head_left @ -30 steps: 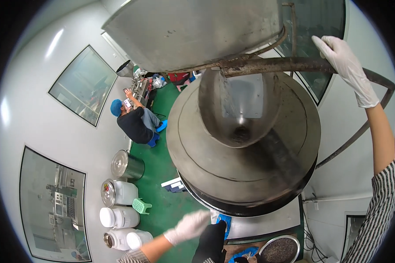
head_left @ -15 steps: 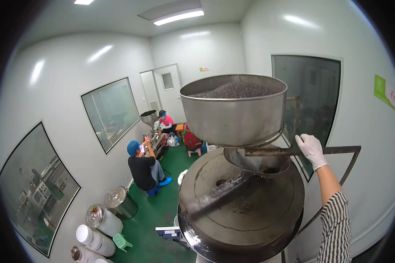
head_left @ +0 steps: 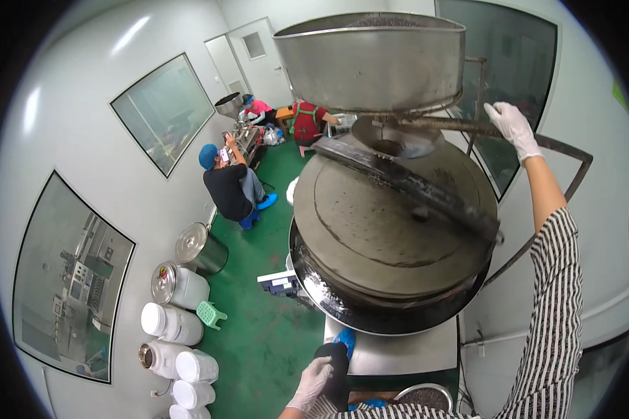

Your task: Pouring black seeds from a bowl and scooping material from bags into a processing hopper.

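My right hand [head_left: 514, 131], in a white glove, is closed over the rusty metal bar [head_left: 553, 145] beside the big steel hopper [head_left: 370, 66]. Dark grains show inside the hopper. Below it a small metal funnel [head_left: 426, 143] sits above a wide round millstone [head_left: 356, 223]. A dark beam [head_left: 426, 187] lies slantwise across the stone, its right end blurred. Around the stone runs a dark, shiny pan [head_left: 328, 293]. My left hand [head_left: 312, 383], also gloved, is low at the centre with curled fingers, next to my black trouser leg [head_left: 337, 370]; nothing shows in it.
A bowl of dark grains [head_left: 426, 397] stands below the steel base [head_left: 398, 349]. Left are lidded white tubs [head_left: 171, 322], a steel drum [head_left: 201, 246] and a green stool [head_left: 210, 315]. A person in black [head_left: 227, 185] sits holding a phone; two other people are farther back.
The view has tipped downward, bringing my left hand and the grain bowl into sight. The beam has swung round over the stone. My right hand stays at the bar.
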`<state>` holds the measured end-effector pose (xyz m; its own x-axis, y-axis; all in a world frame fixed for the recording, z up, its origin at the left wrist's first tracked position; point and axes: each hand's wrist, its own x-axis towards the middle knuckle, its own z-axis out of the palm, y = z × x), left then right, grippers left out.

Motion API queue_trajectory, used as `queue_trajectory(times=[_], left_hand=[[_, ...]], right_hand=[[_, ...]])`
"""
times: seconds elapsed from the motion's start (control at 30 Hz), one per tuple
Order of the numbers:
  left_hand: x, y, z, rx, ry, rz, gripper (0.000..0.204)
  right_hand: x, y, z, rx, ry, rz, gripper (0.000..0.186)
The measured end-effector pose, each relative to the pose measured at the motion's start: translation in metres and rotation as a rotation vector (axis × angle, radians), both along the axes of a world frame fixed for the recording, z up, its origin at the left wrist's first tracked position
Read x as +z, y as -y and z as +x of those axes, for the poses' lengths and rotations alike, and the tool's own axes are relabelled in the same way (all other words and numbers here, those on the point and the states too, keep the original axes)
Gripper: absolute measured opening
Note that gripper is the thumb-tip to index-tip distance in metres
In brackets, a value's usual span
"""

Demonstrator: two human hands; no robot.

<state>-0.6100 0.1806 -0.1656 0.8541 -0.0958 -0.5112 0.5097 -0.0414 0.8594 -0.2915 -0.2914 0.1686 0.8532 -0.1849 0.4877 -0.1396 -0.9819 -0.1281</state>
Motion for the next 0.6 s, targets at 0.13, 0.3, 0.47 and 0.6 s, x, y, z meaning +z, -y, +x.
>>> queue_trajectory(times=[0.13, 0.3, 0.47, 0.6], left_hand=[[0.006, -0.007, -0.013, 0.003, -0.005, 0.080, 0.027], [0.006, 0.009, 0.001, -0.277, 0.393, 0.278, 0.025], [0.008, -0.021, -0.021, -0.143, 0.194, 0.250, 0.026], [-0.008, -0.042, -0.026, -0.087, 0.221, 0.295, 0.027]], right_hand=[[-0.014, -0.007, 0.010, 0.064, 0.000, 0.041, 0.044], [-0.012, 0.030, -0.009, 0.023, 0.339, -0.724, 0.022], [-0.074, -0.115, -0.124, 0.534, 0.482, -0.033, 0.023], [-0.228, -0.173, -0.290, 0.522, -0.010, 0.907, 0.011]])
